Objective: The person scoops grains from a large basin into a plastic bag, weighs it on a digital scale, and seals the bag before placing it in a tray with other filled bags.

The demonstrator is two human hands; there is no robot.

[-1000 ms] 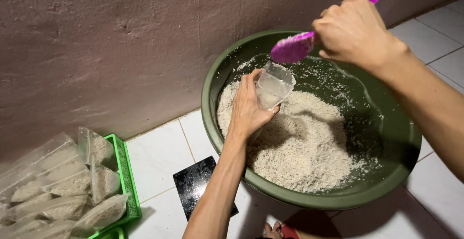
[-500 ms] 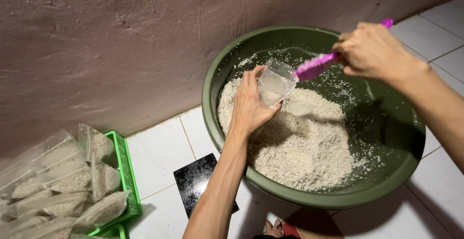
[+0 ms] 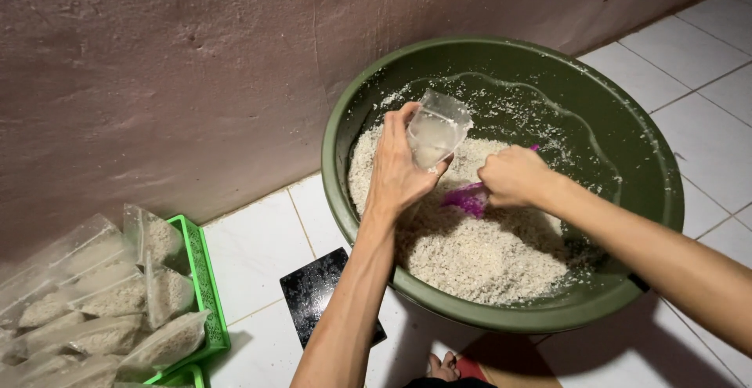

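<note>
Rice [image 3: 478,251] heaped in the green basin [image 3: 627,133]. Right hand [image 3: 513,175], its grip pressed around a pink scoop [image 3: 466,198], digs into the heap; up and left of it, left hand [image 3: 399,172] pinches an upright, open clear bag [image 3: 435,131], mouth tilted rightward.

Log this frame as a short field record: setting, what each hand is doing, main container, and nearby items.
setting: white tiled floor against a brownish wall
left hand: holds a small clear plastic bag partly filled with rice, above the basin
right hand: grips a purple scoop dug into the rice
container: large green basin holding white rice
nearby: green basket of filled rice bags; black flat scale on the floor
</note>
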